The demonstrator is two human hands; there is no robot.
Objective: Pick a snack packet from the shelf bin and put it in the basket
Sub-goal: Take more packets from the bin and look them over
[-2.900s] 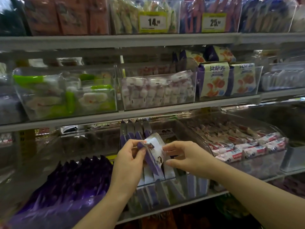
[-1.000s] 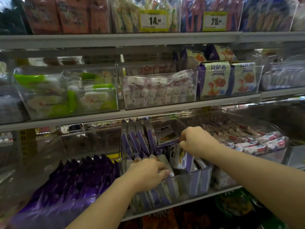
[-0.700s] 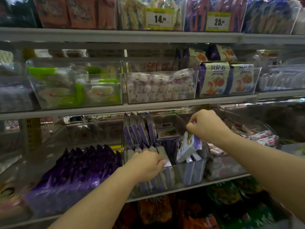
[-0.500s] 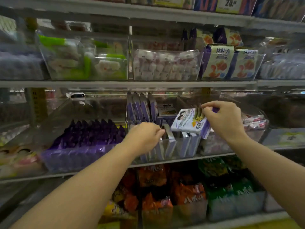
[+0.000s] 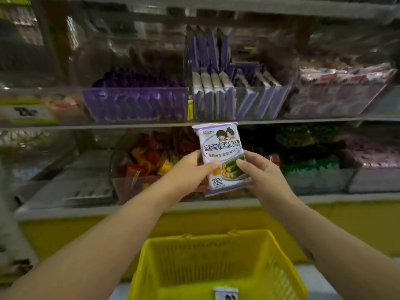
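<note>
- Purple-and-white packet (image 5: 223, 158): held upright with its printed face to the camera, between the two hands and in the air. It is clear of every shelf and bin.
- Left hand (image 5: 191, 169): pinches the packet's lower left edge. The thumb lies on the printed face and the fingers are curled behind.
- Right hand (image 5: 263, 176): grips the packet's right edge and lower right corner. The thumb tip presses the printed face near the picture of green rolls, and the fingers are behind the packet.
- Position of the packet: its top edge sits just below the front lip of the shelf (image 5: 129, 124) that carries the bin (image 5: 255, 105). Its lower half is in front of the next shelf down. It is above the basket (image 5: 194, 258) and well apart from it.
- Bin: clear plastic, holding rows of like packets standing on edge. More stand tall at the back left.
- Basket: yellow plastic mesh, open at the top, below and between the forearms. A second packet (image 5: 225, 294) of the same colours lies on its floor at the near edge, partly cut off by the frame.
- Neighbouring stock: purple packs (image 5: 134, 102) fill the clear bin to the left. Red and orange packs (image 5: 147, 163) lie behind the left hand, and green packs (image 5: 303, 148) behind the right hand.
- Yellow base (image 5: 346, 224): runs along the foot of the shelving, behind the basket.
- Price label (image 5: 26, 112): on the shelf front at far left; blurred and not legible.
</note>
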